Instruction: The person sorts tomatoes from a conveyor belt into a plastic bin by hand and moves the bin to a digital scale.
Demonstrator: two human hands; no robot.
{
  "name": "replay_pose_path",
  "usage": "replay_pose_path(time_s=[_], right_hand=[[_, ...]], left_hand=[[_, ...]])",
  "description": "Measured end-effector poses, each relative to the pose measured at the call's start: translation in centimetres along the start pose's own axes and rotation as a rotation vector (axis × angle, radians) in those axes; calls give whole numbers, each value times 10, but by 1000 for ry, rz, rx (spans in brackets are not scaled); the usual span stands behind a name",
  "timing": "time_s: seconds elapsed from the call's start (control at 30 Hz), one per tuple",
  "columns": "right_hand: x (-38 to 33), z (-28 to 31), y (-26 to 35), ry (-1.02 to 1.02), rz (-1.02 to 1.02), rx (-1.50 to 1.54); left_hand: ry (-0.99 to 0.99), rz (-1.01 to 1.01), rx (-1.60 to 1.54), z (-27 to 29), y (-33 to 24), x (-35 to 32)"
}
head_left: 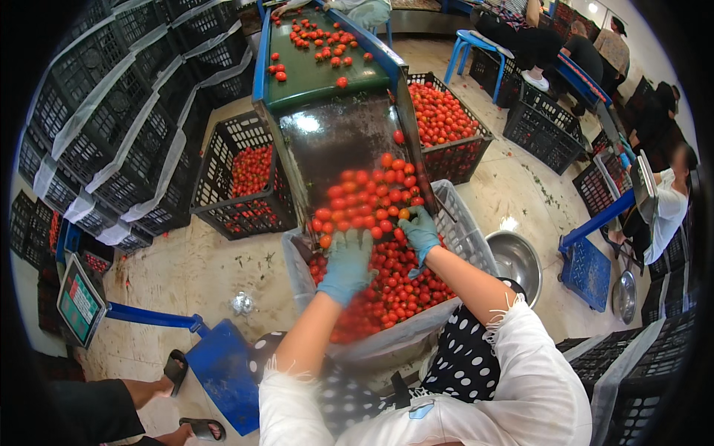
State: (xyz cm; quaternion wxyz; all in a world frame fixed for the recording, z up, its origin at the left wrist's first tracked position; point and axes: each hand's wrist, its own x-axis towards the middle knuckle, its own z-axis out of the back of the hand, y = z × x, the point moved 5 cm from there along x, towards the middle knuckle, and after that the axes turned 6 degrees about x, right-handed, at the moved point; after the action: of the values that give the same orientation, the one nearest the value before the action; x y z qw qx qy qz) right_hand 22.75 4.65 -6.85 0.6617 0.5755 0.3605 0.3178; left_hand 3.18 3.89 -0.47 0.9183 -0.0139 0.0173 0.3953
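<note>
Small red cherry tomatoes (366,199), some of them orange, lie in a heap at the lower end of a dark metal chute (324,143); part of the heap is smeared by motion. Against its left lower edge rests my left hand (346,267) in a light blue glove, back up, fingers stretched and slightly apart. At the right lower edge is my right hand (421,232), gloved alike, fingers loosely bent and apart beside a few tomatoes. Neither hand grips anything that I can see. Below both hands stands a crate with a whitish liner (465,223), full of tomatoes.
A green conveyor belt (297,89) carries tomatoes above the chute. Black crates of tomatoes (245,212) (476,149) flank it. A steel bowl (520,260) sits at right, a blue scale (223,372) at left. Tall crate stacks (111,126) line the left; other people are around.
</note>
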Motion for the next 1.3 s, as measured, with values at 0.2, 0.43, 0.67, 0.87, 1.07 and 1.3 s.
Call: replay_pose_path(time_s=[0.2, 0.43, 0.67, 0.87, 1.07, 1.3], right_hand=[[3, -1, 5, 31, -4, -47], [-36, -1, 37, 238, -515, 193], [-42, 4, 38, 205, -526, 336], [-38, -1, 31, 232, -497, 419], [-38, -2, 37, 124, -449, 427], [-19, -3, 30, 114, -422, 505]], left_hand=[[-24, -11, 28, 1, -2, -4], [-194, -87, 77, -2, -9, -19], [-32, -71, -51, 10, -12, -14], [-369, 36, -155, 29, 1, -12], [-457, 53, -46, 26, 6, -10], [-330, -20, -43, 7, 2, 0]])
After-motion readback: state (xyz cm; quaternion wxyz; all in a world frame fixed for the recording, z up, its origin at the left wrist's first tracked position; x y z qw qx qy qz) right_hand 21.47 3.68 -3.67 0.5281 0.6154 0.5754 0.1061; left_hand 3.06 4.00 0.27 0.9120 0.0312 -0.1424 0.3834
